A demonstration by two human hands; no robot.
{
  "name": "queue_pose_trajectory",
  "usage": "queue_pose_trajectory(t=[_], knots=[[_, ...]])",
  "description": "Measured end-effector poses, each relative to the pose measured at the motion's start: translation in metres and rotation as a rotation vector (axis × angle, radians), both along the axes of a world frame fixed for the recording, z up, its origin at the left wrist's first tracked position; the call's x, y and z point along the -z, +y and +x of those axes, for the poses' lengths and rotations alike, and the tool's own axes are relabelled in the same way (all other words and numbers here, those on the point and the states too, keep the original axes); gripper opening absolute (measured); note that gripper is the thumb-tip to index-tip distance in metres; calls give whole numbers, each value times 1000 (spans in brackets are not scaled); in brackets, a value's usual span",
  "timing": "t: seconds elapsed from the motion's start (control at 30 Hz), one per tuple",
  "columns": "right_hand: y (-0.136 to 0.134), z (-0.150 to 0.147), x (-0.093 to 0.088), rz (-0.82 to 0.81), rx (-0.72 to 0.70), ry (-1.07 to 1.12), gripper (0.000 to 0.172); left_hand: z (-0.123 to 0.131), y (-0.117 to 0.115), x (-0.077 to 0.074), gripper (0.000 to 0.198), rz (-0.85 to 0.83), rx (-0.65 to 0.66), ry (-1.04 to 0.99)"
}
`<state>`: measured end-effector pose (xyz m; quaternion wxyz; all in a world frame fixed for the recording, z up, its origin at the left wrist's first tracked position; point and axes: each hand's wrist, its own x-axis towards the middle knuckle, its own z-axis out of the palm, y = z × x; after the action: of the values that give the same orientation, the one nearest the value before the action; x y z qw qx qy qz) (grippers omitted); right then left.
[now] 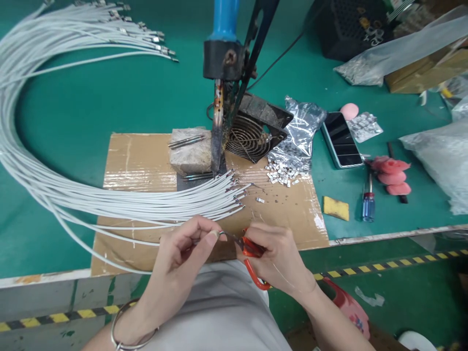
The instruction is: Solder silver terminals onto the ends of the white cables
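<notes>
My left hand (190,258) pinches the end of a white cable between thumb and fingertips. Small coloured wires (222,233) poke out past the thumb. My right hand (274,253) is closed round orange-handled scissors (254,248); their dark tips reach the wire ends, and whether the blades are closed on them I cannot tell. Just beyond my hands, a bundle of white cables (164,204) lies with its stripped ends on a cardboard sheet (307,224). At the far left the bundle curves back, where metal connectors (157,41) cap the other ends.
A blue-handled soldering iron (217,112) stands tip-down in a stand, beside a grimy fan (252,136) and a block (190,151). Small white connectors (281,171) lie heaped near a plastic bag (302,126). Rightward are a phone (341,140), yellow sponge (336,208) and screwdriver (368,204).
</notes>
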<state>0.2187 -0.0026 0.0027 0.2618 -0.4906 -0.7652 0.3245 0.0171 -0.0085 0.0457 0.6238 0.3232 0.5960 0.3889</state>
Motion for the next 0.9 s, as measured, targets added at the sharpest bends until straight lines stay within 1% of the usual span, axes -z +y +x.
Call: queue_pose_trajectory(t=[0.3,0.5,0.6,0.7,0.8,0.87,0.9], knots=[[-1,-2,3,50,-17,7,41,-8,-2,4,24,-66,50,-55],[-3,-2,4,96,11,12,42,-10,-4,7,26,-32,81,-42],[-8,-4,7,139,64,25,41,-8,-5,9,19,32,88,7],[-16,-15,12,181,159,52,37,-3,-5,10,12,146,78,78],[-20,-26,17,184,246,103,39,-3,-7,13,12,255,59,136],[-15,-22,17,170,302,149,44,-7,-10,16,15,340,107,150],[-10,-15,16,162,342,170,45,-11,-13,18,16,376,142,154]])
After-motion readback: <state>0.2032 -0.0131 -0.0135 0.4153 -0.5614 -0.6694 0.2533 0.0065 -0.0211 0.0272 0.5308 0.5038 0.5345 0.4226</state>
